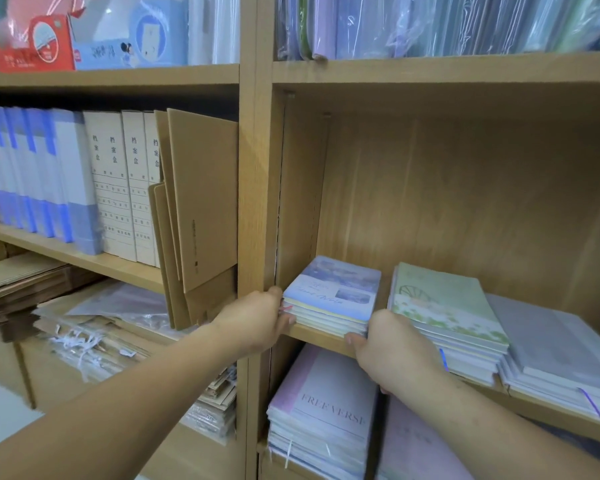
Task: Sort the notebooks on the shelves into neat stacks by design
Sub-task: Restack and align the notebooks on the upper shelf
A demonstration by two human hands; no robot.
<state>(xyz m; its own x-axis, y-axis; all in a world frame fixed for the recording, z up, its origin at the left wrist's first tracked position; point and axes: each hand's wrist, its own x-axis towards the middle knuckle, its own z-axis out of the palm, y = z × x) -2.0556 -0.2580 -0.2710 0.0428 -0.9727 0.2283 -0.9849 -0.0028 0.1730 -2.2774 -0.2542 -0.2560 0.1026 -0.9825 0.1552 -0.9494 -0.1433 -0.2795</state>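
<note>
A small stack of blue-and-lilac notebooks (336,292) lies at the left end of the middle wooden shelf (319,339). My left hand (257,323) grips the stack's left edge, thumb on top and fingers underneath. My right hand (392,348) holds the stack's front right corner, thumb against its front edge. Right of it lies a taller stack of green floral notebooks (447,310), then a stack of grey notebooks (551,348). On the shelf below lie a lilac "FREEVERSE" stack (326,410) and a pink-purple stack (416,448).
The left bay holds upright blue-and-white folders (39,174), beige file boxes (125,188) and leaning cardboard sheets (201,202). Flat cardboard and plastic-wrapped goods (94,327) lie below. Wrapped notebooks (447,26) stand on the top right shelf. A vertical wooden divider (257,168) separates the bays.
</note>
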